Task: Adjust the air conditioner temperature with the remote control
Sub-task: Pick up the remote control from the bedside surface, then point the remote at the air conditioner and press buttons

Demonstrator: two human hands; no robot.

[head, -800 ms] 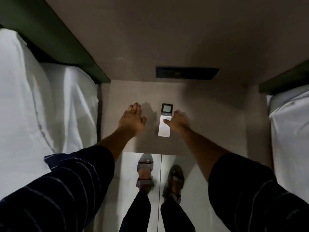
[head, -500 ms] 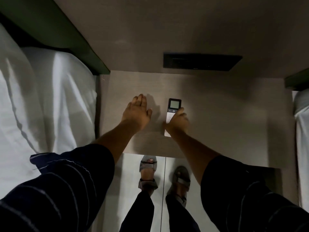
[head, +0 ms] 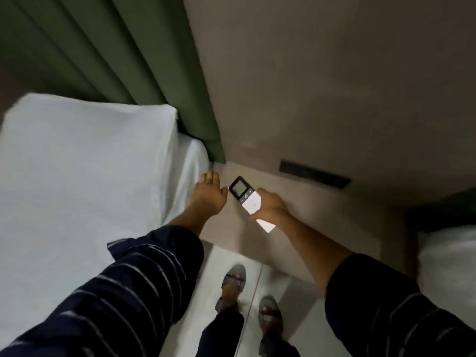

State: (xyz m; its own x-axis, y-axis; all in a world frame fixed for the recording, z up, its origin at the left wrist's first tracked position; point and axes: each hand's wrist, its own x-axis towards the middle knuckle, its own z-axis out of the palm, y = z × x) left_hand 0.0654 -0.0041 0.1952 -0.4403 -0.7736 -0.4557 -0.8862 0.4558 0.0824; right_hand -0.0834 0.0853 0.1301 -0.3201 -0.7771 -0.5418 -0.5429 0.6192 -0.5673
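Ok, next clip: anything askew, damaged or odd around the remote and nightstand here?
Nothing stands out. The right hand holds the remote control, screen end towards the wall; the left hand rests flat on the nightstand. No damage visible, though the frame is somewhat blurred.

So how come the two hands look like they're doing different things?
The right hand is curled around the remote control, while the left hand holds nothing. The left hand lies flat, fingers straight, on the bedside table; the right hand's fingers are bent. Both reach forward from dark striped sleeves.
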